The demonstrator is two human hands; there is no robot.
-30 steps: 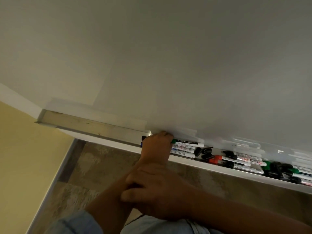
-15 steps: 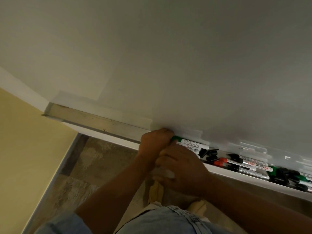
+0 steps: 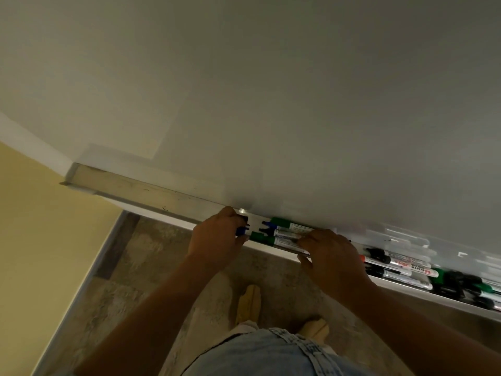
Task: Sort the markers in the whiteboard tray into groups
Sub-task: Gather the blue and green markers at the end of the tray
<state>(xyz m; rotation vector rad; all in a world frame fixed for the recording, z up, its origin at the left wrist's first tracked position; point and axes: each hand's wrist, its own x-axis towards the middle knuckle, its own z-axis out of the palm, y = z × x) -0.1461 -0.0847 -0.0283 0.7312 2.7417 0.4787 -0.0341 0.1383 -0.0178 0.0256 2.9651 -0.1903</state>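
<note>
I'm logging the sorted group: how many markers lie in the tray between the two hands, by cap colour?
Green-capped markers: 2
Blue-capped marker: 1
Dark-capped marker, blue or black, too dim to tell: 1
Total: 4

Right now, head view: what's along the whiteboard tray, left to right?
Bare tray end → left hand → green- and blue-capped markers → right hand → red and black markers → green and black pile.

Tray [image 3: 151, 195] cut off right; left hand [image 3: 217, 237] hides marker ends.
</note>
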